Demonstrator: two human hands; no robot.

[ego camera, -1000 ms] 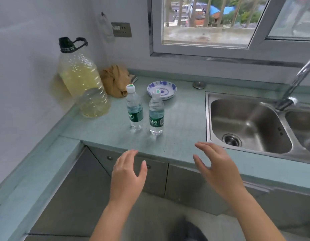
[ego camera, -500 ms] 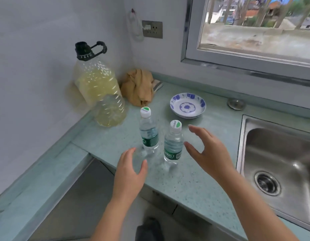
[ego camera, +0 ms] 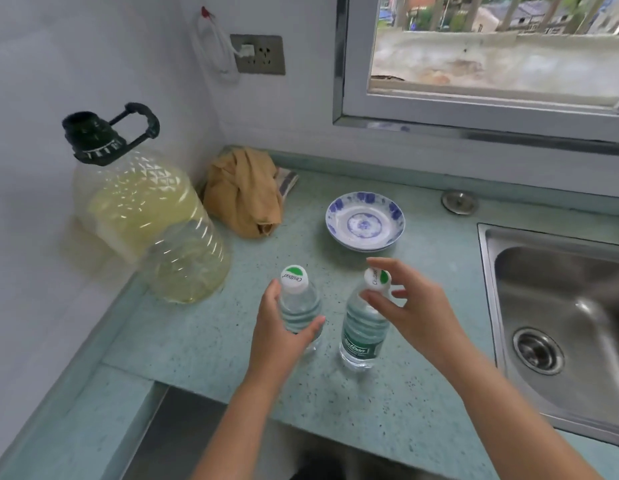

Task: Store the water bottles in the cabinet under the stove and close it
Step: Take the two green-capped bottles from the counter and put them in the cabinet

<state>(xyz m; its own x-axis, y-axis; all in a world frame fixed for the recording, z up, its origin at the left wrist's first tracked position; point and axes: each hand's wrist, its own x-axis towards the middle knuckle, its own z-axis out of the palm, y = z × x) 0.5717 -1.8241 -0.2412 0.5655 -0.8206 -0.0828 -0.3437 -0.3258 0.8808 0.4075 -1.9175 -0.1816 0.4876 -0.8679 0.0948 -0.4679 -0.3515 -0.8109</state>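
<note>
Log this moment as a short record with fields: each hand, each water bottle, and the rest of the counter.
left hand: wraps the left water bottle below its cap
right hand: fingers arched round the cap of the right water bottle; firm grip unclear
bottles: both upright and capped on the counter, standing apart
stored: neither bottle yet
also on counter: large jug of yellowish liquid, yellow cloth, blue-patterned dish
sink: right of the bottles
</note>
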